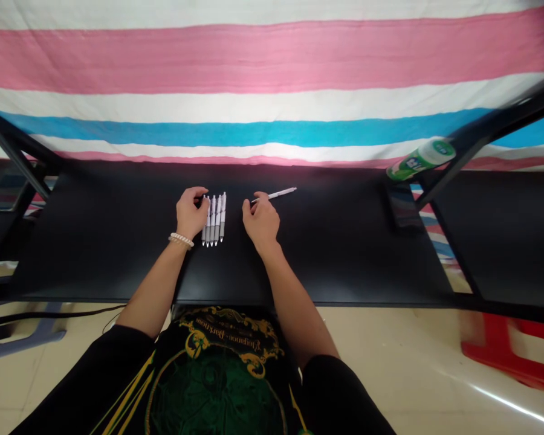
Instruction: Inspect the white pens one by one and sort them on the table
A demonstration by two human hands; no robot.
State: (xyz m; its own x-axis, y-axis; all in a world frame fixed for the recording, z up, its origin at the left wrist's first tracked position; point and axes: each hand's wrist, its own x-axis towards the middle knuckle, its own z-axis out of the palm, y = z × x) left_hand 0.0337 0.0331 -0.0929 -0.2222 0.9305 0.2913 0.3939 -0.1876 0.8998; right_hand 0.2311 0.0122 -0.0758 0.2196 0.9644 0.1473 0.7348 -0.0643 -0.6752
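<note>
Several white and grey pens (pixel 214 219) lie side by side on the black table (pixel 118 241), their tips toward me. My left hand (pixel 193 211), with a beaded bracelet at the wrist, is curled at the left side of this row, its thumb and forefinger by the upper end of the leftmost pen. To the right, a single white pen (pixel 283 193) slants out from under the fingers of my right hand (pixel 262 220). The fingers of that hand are bent around the pen's near end, which they partly cover.
A green and white canister (pixel 420 159) stands at the back right beside a black metal frame (pixel 476 148). Behind the table hangs a striped cloth (pixel 263 60). A red stool (pixel 503 350) is on the floor at the right.
</note>
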